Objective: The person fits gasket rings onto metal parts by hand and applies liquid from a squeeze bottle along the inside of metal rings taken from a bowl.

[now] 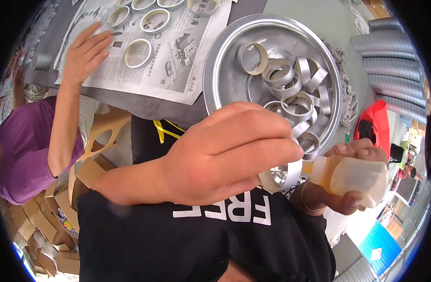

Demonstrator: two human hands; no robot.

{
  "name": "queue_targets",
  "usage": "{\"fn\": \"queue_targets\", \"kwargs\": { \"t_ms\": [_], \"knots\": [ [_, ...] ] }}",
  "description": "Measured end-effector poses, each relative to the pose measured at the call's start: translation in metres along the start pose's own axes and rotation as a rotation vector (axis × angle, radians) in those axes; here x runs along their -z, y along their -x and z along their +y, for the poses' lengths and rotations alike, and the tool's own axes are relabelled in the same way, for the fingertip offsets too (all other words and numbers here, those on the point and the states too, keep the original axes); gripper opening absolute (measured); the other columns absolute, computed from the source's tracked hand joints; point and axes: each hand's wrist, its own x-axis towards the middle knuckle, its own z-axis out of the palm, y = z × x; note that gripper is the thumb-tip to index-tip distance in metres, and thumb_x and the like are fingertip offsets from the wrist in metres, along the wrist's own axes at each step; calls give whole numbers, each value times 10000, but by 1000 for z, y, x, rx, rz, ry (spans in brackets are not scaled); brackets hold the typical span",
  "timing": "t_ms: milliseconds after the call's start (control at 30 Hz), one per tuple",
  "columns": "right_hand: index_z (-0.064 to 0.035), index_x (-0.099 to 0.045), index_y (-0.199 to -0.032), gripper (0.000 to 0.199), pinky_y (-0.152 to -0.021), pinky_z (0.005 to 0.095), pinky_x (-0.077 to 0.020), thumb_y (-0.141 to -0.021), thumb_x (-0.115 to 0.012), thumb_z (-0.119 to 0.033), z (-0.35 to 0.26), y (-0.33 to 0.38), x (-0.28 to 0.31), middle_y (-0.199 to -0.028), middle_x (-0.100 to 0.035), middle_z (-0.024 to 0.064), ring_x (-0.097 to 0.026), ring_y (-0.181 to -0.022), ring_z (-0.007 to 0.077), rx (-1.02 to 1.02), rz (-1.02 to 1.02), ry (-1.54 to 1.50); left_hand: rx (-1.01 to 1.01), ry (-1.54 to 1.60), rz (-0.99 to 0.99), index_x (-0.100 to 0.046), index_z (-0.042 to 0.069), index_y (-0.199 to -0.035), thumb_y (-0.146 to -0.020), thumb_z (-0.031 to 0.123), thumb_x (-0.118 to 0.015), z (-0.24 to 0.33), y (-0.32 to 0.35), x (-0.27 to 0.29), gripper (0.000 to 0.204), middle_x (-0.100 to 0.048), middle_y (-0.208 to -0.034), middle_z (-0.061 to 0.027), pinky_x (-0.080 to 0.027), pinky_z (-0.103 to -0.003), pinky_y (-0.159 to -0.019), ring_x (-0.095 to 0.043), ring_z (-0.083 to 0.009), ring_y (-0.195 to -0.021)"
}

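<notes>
Silver ring (294,175), one, in left hand (232,150), one bottle (363,177), right hand (335,200)

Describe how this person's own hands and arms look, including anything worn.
Both the left hand and right hand are ungloved. The left forearm is bare; a thin, pale bangle circles the right wrist. The black top bears white lettering.

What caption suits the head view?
Left hand holds a ring close to a translucent bottle in the right hand, near a round metal tray of rings.
</notes>
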Motion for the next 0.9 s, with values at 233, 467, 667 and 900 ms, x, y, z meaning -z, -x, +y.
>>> {"fn": "queue_targets", "kwargs": {
  "t_ms": [233, 467, 667, 900],
  "knots": [
    [54, -427, -1007, 541, -568, 312, -488, -725, -633, -361, 1, -9, 5, -840, -495, 143, -561, -616, 259, -359, 50, -100, -219, -138, 1, -632, 18, -984, -686, -11, -682, -1, -6, -2, 304, -577, -1005, -117, -526, -337, -738, -589, -267, -860],
    [33, -437, -1030, 474, -372, 227, -433, -798, -536, -368, 3, -15, -7, -804, -534, 166, -549, -533, 191, -718, 112, -307, -318, -244, 25, -624, 27, -986, -700, 29, -700, -2, -1, -6, 296, -580, -1002, -102, -541, -320, -756, -588, -260, -851],
    [24, -470, -1069, 521, -310, 223, -408, -917, -391, -468, 30, -9, 3, -871, -591, 160, -506, -423, 128, -1031, 155, -921, -175, -188, 58, -616, 25, -1018, -629, 30, -715, -7, 4, 3, 401, -561, -1036, -115, -507, -326, -714, -574, -255, -890],
    [28, -473, -1114, 536, -361, 247, -432, -926, -379, -466, 37, -1, 43, -977, -597, 187, -501, -422, 146, -798, 330, -891, 731, -634, 9, -562, 73, -1129, -590, 132, -744, -18, 40, 58, 572, -519, -1082, -131, -427, -395, -857, -516, -319, -988]
  ]
}}
